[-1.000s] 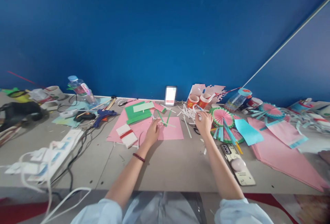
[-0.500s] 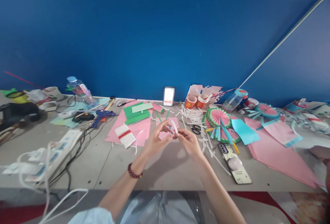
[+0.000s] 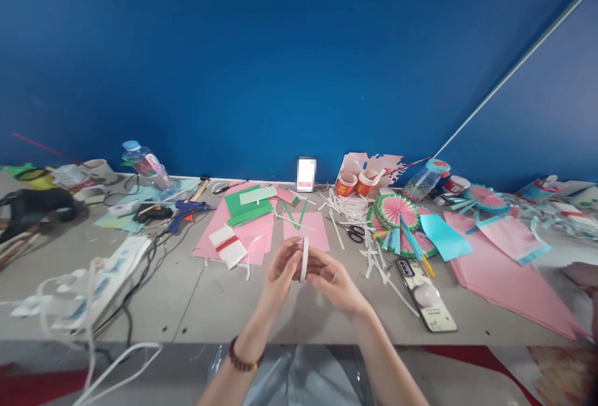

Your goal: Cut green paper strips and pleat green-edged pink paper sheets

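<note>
Having shifted toward the near side of the table [image 3: 205, 306], the left hand [image 3: 280, 267] and right hand [image 3: 335, 283] are pinching a white strip [image 3: 305, 259] upright between them, apparently gripping both sides to steady its shape.

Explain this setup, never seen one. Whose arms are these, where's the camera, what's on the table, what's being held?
There's no machine here: these are a person's bare arms. Every picture comes from one camera worn on their head, looking forward and down.

The left hand, with a beaded bracelet on its wrist, and the right hand together hold a narrow white strip, roughly upright, above the table.

On the left of the table are a power strip and a blue glue gun; mid-table, a green sheet over pink paper; on the right, black-handled scissors, a pleated pink paper wheel and a phone.
</note>
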{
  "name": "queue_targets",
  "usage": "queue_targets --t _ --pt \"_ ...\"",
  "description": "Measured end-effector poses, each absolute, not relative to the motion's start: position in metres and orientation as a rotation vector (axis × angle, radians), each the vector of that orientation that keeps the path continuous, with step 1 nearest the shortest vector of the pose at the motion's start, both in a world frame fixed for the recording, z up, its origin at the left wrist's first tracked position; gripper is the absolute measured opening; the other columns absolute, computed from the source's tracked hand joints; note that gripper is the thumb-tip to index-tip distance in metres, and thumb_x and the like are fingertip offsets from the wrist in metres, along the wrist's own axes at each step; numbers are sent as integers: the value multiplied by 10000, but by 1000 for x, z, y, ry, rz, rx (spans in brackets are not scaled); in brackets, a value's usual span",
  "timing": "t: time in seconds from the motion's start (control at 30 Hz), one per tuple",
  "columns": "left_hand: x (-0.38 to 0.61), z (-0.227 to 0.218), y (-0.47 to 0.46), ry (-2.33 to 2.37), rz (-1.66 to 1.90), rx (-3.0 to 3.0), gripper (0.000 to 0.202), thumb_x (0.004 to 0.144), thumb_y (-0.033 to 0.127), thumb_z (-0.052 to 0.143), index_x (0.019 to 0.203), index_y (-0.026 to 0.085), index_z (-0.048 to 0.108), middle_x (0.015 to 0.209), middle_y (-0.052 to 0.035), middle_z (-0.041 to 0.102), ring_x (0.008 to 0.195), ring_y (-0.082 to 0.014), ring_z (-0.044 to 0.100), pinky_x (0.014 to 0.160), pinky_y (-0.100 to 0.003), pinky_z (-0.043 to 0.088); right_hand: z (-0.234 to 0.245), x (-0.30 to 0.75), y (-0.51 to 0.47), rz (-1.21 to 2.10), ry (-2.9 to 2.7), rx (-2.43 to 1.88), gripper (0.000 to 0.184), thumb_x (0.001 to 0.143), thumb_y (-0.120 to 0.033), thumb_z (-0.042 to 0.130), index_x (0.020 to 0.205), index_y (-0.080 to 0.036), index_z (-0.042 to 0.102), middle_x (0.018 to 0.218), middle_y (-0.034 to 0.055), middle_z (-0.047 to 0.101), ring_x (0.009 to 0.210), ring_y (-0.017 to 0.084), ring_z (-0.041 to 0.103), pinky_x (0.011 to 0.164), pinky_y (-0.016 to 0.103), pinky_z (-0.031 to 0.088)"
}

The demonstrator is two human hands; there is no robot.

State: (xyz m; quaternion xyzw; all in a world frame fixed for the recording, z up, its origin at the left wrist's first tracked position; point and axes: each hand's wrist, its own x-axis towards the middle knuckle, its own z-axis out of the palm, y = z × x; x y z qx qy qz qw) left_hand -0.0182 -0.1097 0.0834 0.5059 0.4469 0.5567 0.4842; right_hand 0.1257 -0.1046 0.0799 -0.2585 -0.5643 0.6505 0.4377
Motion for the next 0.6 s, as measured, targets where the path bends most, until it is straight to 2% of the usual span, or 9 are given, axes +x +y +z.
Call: queue_targets --t 0.1,0.2,0.4,0.6 --pt "-20 81 -116 1107 1469 1388 300 896 364 504 1158 227 552 1103 -91 618 895 -167 619 669 -247 540 79 125 -108 1612 -1394 -651 560 806 -308 644 1339 -241 485 1119 100 639 1032 201 607 903 376 488" --pt "-24 79 -121 1197 1522 1683 273 881 285 545 1145 242 597 1084 -79 604 905 -166 614 758 -289 545 73 125 -111 1573 -1416 -694 597 815 -281 635 1377 -245 436 1113 91 630 1029 183 606 929 375 478" --pt "-33 64 -128 1321 1692 2152 312 851 162 596 1138 277 633 976 -42 637 881 -167 631 740 -293 546 59 125 -117 1484 -1467 -788 559 842 -245 595 1376 -211 433 1063 86 631 976 157 613 925 350 482" --pt "-34 48 -134 1377 1692 2293 246 832 143 621 1054 246 647 900 -37 667 770 -147 646 689 -277 535 52 122 -126 1480 -1480 -856 620 783 -199 635 1366 -209 426 1058 67 603 952 144 601 898 317 495"
